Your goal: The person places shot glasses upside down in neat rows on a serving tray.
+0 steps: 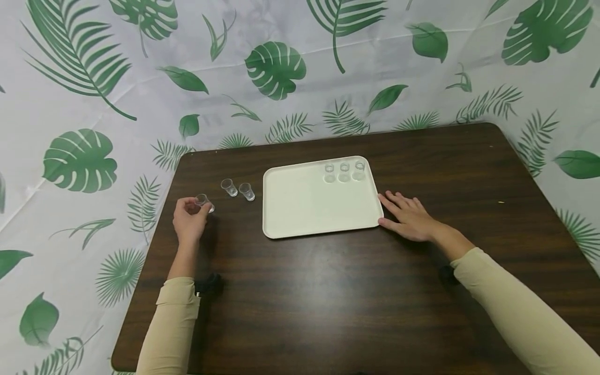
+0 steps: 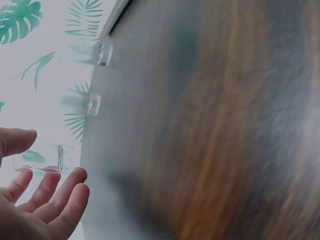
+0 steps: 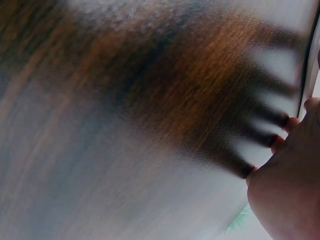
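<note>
The left arm (image 1: 170, 325) reaches forward, and the left hand (image 1: 188, 219) pinches, thumb (image 2: 19, 141) set opposite gently bent fingers (image 2: 57, 201). The right arm (image 1: 517, 307) slants inward from the lower right, ending in the right hand (image 1: 411, 219), palm down, with fingers spread and thumb apart. Sleeves (image 1: 173, 299) cover both forearms; the wrists (image 1: 184, 260) show bare.

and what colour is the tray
The tray is plain off-white; the head view shows it best.
</note>
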A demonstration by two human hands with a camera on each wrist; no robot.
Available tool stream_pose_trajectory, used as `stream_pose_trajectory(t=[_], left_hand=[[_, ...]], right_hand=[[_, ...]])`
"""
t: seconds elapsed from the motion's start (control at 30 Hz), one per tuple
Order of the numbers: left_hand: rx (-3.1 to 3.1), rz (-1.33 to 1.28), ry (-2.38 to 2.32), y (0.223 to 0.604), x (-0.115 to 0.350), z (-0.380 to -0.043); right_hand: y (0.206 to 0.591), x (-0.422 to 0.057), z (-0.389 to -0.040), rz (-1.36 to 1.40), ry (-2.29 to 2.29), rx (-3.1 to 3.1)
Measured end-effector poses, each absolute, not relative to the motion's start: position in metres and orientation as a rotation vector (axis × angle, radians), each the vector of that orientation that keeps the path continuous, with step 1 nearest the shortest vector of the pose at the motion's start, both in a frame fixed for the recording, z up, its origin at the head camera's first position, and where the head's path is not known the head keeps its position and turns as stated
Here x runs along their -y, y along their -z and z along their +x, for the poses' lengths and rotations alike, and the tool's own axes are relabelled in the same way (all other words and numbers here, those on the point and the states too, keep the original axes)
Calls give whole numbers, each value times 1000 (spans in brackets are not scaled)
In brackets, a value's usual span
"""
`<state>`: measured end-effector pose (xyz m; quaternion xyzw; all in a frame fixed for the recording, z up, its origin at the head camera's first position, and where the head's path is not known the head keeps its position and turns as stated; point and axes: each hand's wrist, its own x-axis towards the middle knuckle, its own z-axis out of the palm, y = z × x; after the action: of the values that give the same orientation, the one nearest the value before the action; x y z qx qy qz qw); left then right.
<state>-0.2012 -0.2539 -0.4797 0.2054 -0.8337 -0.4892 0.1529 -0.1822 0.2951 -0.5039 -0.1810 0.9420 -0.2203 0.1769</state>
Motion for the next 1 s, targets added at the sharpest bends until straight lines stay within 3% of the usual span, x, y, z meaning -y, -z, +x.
stream_pose_trajectory(t=[0.3,0.53,1.0], left_hand=[[2358,496,1227,456,260,-208],[2414,272,1149,434,255,-219],[2735,-192,900,406,201,-249]], right_hand=[[503,-295,-181,-511,626,-2664],[500,-295,-180,-516,634,-2657],[506,-298,-180,-534,646,-2685]])
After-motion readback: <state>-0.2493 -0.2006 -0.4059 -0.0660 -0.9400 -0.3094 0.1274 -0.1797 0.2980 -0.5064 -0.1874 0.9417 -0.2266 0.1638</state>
